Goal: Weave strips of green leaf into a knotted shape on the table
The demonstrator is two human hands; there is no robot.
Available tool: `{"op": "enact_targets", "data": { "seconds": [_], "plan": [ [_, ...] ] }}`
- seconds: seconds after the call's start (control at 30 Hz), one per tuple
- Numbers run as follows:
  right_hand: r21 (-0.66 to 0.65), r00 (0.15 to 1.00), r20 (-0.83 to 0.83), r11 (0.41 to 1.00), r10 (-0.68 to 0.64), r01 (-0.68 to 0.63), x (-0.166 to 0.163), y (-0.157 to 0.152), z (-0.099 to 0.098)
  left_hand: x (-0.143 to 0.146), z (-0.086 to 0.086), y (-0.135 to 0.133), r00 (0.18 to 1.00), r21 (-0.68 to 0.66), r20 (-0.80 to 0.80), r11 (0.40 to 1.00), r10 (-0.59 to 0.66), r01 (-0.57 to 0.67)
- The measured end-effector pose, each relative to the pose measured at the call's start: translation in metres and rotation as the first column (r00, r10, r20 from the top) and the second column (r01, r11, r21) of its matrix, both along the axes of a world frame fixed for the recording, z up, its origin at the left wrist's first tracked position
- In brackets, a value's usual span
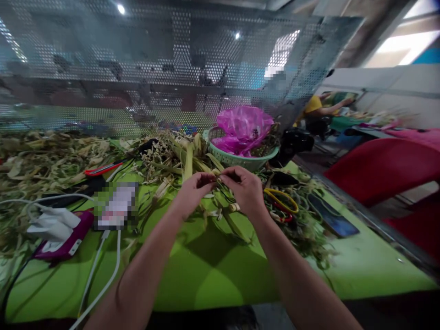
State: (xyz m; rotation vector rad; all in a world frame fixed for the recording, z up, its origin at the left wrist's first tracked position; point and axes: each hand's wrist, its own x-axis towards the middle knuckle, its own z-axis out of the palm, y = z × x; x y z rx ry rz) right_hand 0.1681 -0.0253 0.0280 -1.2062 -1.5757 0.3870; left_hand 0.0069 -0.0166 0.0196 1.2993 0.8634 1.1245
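My left hand and my right hand meet above the green table, fingers pinched together on a thin dry leaf strip. More long pale-green leaves lie just beyond the hands, and a few strips rest on the table under them. Both hands are closed on the strip.
A teal basket with a pink plastic bag stands behind the hands. Yellow and red scissors and a phone lie at right. Chargers, white cables and a purple device lie at left. Perforated screen behind.
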Motion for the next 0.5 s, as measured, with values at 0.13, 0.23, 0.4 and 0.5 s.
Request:
{"op": "enact_targets", "data": {
  "seconds": [0.13, 0.23, 0.4, 0.5],
  "plan": [
    [0.024, 0.996, -0.077, 0.999, -0.044, 0.046, 0.011, 0.002, 0.006, -0.023, 0.003, 0.003, 0.868, 0.234, -0.494, 0.951, -0.062, 0.201],
    [0.012, 0.992, -0.105, 0.998, -0.066, 0.067, 0.015, 0.003, 0.009, -0.035, 0.004, 0.002, 0.718, 0.244, -0.694, 0.921, -0.054, 0.305],
    [0.027, 0.99, -0.142, 0.999, -0.021, 0.025, 0.017, 0.003, 0.01, -0.033, 0.001, -0.001, 0.64, 0.229, -0.767, 0.909, -0.052, 0.349],
    [0.042, 0.987, -0.162, 0.999, 0.007, 0.0, 0.017, 0.002, 0.012, -0.029, 0.0, -0.002, 0.665, 0.194, -0.739, 0.913, -0.104, 0.358]
  ]
}}
